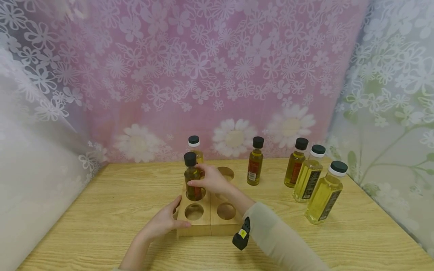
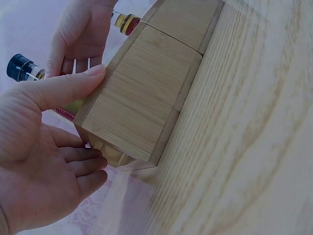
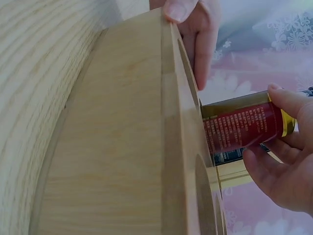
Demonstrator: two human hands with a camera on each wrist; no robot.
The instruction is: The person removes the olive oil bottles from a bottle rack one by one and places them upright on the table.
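A bamboo block with round holes in its top lies on the wooden table. My right hand grips a small oil bottle with a black cap and red label, its base in the middle-left hole. In the right wrist view the fingers curl round the bottle where it meets the block. My left hand rests at the block's front-left corner. Its thumb lies straight along the block edge, fingers relaxed. A white-collared bottle stands in the back-left hole.
Several more oil bottles stand on the table to the right: a small dark one, another, and two larger square ones. Flowered curtains close in the back and both sides.
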